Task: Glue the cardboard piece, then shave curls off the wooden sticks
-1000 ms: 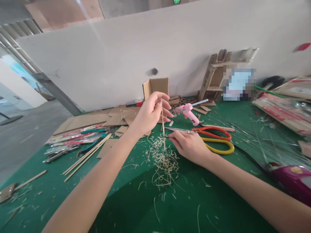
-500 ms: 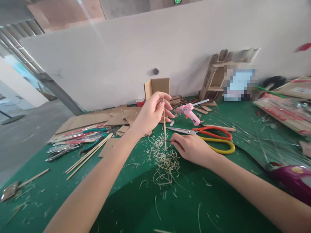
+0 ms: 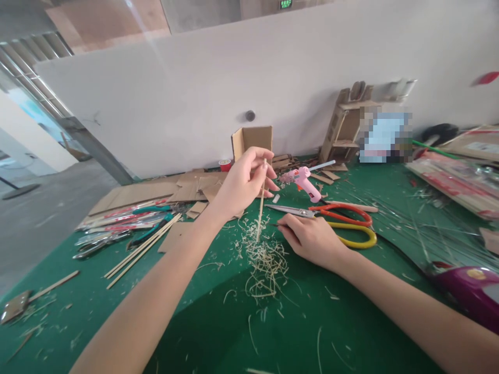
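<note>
Pinched near its top between thumb and fingers of my left hand (image 3: pixel 249 176) is a thin wooden stick (image 3: pixel 260 213). It slants down, its lower end over a heap of curly wood shavings (image 3: pixel 267 265). My right hand (image 3: pixel 310 239) is closed just to the right of the stick. A small dark blade (image 3: pixel 274 224) pokes out from its fingertips, mostly hidden and apart from the stick. Scissors (image 3: pixel 339 213) with orange and yellow handles lie right behind my right hand. Beyond them rests a pink glue gun (image 3: pixel 306 182) with a glue stick in its back.
Several wooden sticks (image 3: pixel 144 249), teal-handled pliers (image 3: pixel 150 231) and cardboard pieces (image 3: pixel 136 195) lie to the left. A folded cardboard piece (image 3: pixel 257 137) stands at the wall. At right are a cardboard shelf (image 3: pixel 343 130), packaged materials (image 3: pixel 452 182) and a purple tool (image 3: pixel 468 285).
The stick's lower end has swung left, away from the blade. My right hand has shifted slightly to the right, leaving a gap. The left hand has barely moved.
</note>
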`<state>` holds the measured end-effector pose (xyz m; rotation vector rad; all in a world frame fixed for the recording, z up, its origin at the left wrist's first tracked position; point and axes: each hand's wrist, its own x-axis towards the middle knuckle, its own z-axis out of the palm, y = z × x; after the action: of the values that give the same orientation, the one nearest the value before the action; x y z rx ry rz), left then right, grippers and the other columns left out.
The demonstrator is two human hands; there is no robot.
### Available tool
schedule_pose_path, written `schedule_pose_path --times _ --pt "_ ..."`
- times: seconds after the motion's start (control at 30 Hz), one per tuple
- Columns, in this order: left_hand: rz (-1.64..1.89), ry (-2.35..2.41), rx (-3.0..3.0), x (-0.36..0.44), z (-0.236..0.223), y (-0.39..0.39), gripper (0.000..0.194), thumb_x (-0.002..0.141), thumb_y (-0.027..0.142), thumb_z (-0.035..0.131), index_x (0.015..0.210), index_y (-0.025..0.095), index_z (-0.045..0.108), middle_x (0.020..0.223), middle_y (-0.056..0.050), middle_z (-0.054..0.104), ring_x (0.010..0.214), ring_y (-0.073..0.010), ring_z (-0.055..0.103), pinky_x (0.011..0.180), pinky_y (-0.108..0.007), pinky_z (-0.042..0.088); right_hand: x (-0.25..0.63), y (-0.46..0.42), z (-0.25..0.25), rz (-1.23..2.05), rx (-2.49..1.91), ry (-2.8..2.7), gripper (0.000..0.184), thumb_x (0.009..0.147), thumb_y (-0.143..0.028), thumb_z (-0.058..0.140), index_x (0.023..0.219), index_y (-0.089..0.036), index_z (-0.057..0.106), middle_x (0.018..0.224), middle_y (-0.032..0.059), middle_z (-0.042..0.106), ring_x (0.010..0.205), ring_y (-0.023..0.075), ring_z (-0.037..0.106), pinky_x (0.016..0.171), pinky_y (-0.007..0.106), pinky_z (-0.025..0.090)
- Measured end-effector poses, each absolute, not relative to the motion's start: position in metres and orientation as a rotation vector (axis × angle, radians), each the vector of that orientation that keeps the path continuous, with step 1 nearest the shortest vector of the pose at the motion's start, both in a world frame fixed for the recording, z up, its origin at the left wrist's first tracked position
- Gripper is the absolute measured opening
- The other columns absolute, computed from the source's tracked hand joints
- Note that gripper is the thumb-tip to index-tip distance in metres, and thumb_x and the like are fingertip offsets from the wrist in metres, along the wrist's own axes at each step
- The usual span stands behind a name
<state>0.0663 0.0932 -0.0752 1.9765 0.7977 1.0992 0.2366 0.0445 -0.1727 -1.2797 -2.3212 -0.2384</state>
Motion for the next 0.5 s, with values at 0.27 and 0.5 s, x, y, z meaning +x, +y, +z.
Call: schedule_pose_path --times 0.27,0.5 --pt "1.233 0.806 1.96 0.0672 -0.073 0.0919 0.015 0.09 0.024 0.036 0.103 0.02 0.041 0.091 -0.004 0.056 0.075 -0.0123 0.063 0.057 -0.018 0.055 0.2366 0.0458 -0.1742 -0.323 -1.221 -2.306 0.026 0.089 -0.025 0.034 0.095 -0.019 0.058 0.083 0.0052 0.065 0.071 0.0132 0.057 0.056 0.024 0.032" --pt "1.258 0.83 1.964 0.0723 -0.0767 0.0884 0.014 0.09 0.023 0.036 0.103 0.021 0.04 0.094 -0.004 0.057 0.074 -0.0107 0.063 0.059 -0.019 0.055 0.2356 0.0529 -0.1762 -0.546 -1.333 -2.218 0.028 0.09 -0.032 0.035 0.093 -0.024 0.062 0.078 0.0003 0.067 0.062 0.0108 0.057 0.049 0.025 0.023"
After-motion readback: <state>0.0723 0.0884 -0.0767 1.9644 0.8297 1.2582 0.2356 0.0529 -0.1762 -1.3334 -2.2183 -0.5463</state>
